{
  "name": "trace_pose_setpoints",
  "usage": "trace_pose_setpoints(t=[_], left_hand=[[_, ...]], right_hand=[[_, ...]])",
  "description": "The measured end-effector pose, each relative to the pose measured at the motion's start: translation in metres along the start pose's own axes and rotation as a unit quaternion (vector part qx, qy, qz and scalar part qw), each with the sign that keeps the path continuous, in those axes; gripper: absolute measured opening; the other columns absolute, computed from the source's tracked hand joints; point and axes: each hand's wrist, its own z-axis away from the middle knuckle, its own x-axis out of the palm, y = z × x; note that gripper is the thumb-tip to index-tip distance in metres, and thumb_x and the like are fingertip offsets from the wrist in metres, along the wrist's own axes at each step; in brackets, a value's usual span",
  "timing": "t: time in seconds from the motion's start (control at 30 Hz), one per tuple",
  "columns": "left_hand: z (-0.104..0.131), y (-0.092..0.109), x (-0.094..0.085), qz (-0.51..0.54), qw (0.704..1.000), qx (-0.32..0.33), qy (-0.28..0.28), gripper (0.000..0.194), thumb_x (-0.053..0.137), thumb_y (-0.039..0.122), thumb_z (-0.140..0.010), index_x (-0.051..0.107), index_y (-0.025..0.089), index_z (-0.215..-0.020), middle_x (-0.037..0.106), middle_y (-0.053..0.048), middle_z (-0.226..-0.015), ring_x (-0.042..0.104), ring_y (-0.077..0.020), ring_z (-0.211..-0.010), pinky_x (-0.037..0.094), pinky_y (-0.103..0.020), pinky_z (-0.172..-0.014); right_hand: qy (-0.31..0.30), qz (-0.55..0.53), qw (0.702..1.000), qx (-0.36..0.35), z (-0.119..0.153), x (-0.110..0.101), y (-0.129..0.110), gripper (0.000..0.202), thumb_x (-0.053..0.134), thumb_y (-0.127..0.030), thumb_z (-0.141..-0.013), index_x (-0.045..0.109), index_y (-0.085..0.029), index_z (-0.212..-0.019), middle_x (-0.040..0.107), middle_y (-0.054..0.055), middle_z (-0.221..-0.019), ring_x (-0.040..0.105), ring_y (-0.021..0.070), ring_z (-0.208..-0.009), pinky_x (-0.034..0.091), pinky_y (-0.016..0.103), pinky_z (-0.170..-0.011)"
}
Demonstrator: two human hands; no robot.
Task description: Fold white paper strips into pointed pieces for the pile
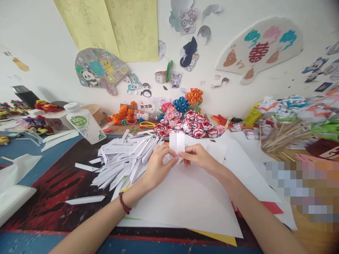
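Observation:
Between my two hands a small white paper strip (180, 141) stands upright, with a lengthwise crease showing. My left hand (162, 163) pinches its lower left edge between thumb and fingers. From the other side my right hand (197, 157) grips the lower right part, fingertips close to those of the left. Under both hands lie large white paper sheets (190, 201). Just left of my left hand is a heap of folded white paper strips (124, 158). Two single folded strips lie apart from it, one being the nearer strip (86, 200).
A white bottle (84, 123) stands behind the heap. Along the wall sit red-and-white paper flowers (193, 125), orange flowers (194, 96) and blue flowers (181, 105). Wooden sticks (283, 125) with paper blooms lie at right. A white box (16, 199) is at the left edge.

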Motion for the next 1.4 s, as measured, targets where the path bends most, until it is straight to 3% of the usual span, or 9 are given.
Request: trace_pose_setpoints(t=[0.57, 0.87, 1.07, 1.2, 1.4], left_hand=[[0.0035, -0.0006, 0.0057, -0.002, 1.0, -0.001, -0.012, 0.011, 0.051, 0.02, -0.089, 0.057, 0.018, -0.08, 0.057, -0.001, -0.08, 0.051, -0.0139, -0.076, 0.038, -0.027, -0.072], [0.0034, 0.0024, 0.0045, -0.007, 1.0, 0.005, -0.006, 0.01, 0.052, 0.016, -0.087, 0.057, 0.018, -0.078, 0.057, -0.001, -0.079, 0.05, -0.0138, -0.076, 0.038, -0.026, -0.07], [0.0046, 0.0003, 0.0041, -0.009, 1.0, 0.013, 0.002, 0.008, 0.053, 0.015, -0.086, 0.056, 0.018, -0.079, 0.057, -0.001, -0.082, 0.051, -0.0141, -0.078, 0.038, -0.027, -0.071], [0.0047, 0.0009, 0.0036, -0.008, 1.0, 0.014, 0.005, 0.009, 0.053, 0.013, -0.086, 0.056, 0.018, -0.079, 0.056, -0.001, -0.082, 0.051, -0.0141, -0.079, 0.038, -0.027, -0.071], [0.0017, 0.0017, 0.0005, 0.032, 0.998, -0.033, 0.036, 0.004, 0.052, 0.019, -0.087, 0.055, 0.019, -0.085, 0.058, 0.0, -0.083, 0.051, -0.0126, -0.073, 0.039, -0.026, -0.069]], right_hand=[[-0.027, -0.031, 0.999, -0.006, -0.0009, -0.0004, 0.0046, 0.038, 0.065, -0.046, -0.079, 0.068, -0.012, -0.061, 0.062, 0.004, -0.054, 0.058, 0.0145, -0.056, 0.041, 0.024, -0.055], [-0.025, -0.022, 0.999, -0.009, 0.0002, -0.0002, 0.0015, 0.037, 0.065, -0.043, -0.08, 0.069, -0.011, -0.061, 0.063, 0.005, -0.056, 0.059, 0.0145, -0.059, 0.042, 0.024, -0.057], [-0.06, -0.051, 0.997, -0.014, -0.0003, -0.0025, 0.0036, 0.026, 0.07, -0.037, -0.076, 0.073, -0.011, -0.076, 0.066, 0.005, -0.067, 0.056, 0.0126, -0.057, 0.042, 0.024, -0.054], [-0.059, -0.055, 0.997, -0.012, -0.0008, -0.0022, 0.0051, 0.026, 0.068, -0.036, -0.077, 0.072, -0.011, -0.075, 0.067, 0.006, -0.07, 0.058, 0.0132, -0.059, 0.043, 0.025, -0.056], [-0.044, -0.053, 0.998, -0.008, -0.0013, -0.0045, 0.0048, 0.027, 0.067, -0.037, -0.078, 0.072, -0.011, -0.073, 0.067, 0.006, -0.067, 0.059, 0.0135, -0.059, 0.043, 0.025, -0.057]])
